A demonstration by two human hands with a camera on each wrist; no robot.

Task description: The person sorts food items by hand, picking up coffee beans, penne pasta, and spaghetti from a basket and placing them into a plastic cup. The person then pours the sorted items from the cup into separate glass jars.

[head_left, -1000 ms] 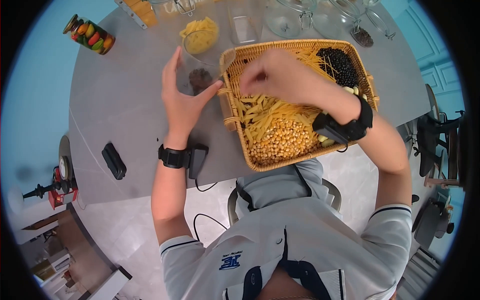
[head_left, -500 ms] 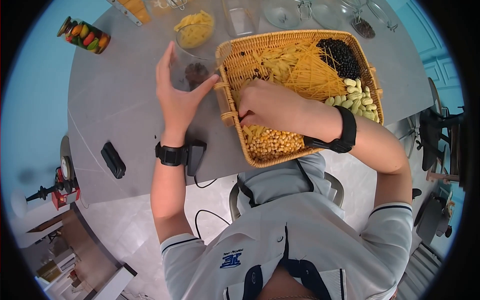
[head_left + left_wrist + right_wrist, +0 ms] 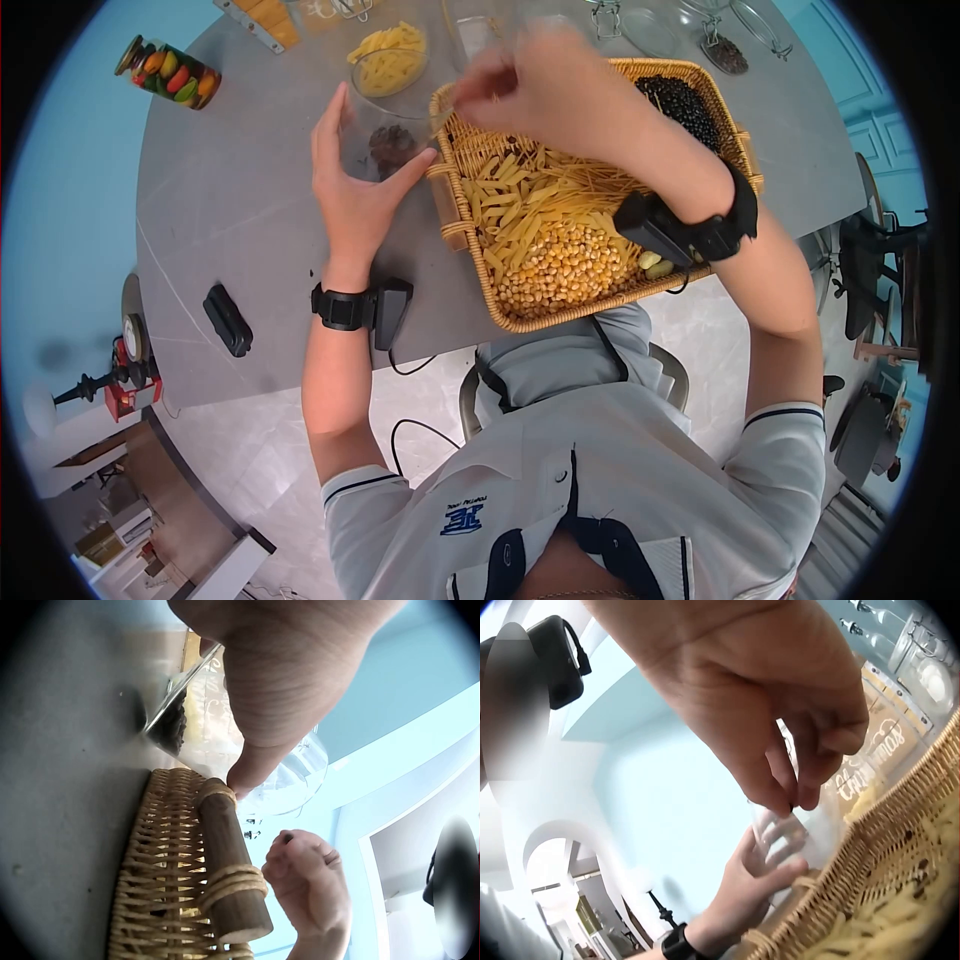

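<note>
A clear jar [image 3: 380, 112] with dark pieces [image 3: 392, 148] at its bottom stands beside the basket's left side; my left hand [image 3: 355, 205] grips it between thumb and fingers. Over the upper left rim of the wicker basket [image 3: 575, 322], close to the jar's mouth, is my right hand [image 3: 570, 95]. In the right wrist view, the thumb and fingertips of the right hand [image 3: 780, 697] pinch a small dark piece [image 3: 791, 808]. Penne [image 3: 510, 200], corn kernels [image 3: 565, 270] and black beans [image 3: 680, 105] lie in the basket. Small dark bits [image 3: 922, 864] are scattered on its pasta.
Behind the jar is a container of yellow pasta [image 3: 392, 60]. Clear glass jars stand along the back, with dark bits [image 3: 725, 55] near the back right. A jar of colourful contents [image 3: 172, 73] is at the upper left, a black case [image 3: 227, 320] at the left.
My right hand has risen from the basket's left part and moved up and away, to beside the jar's mouth. The left hand keeps its grip on the jar.
</note>
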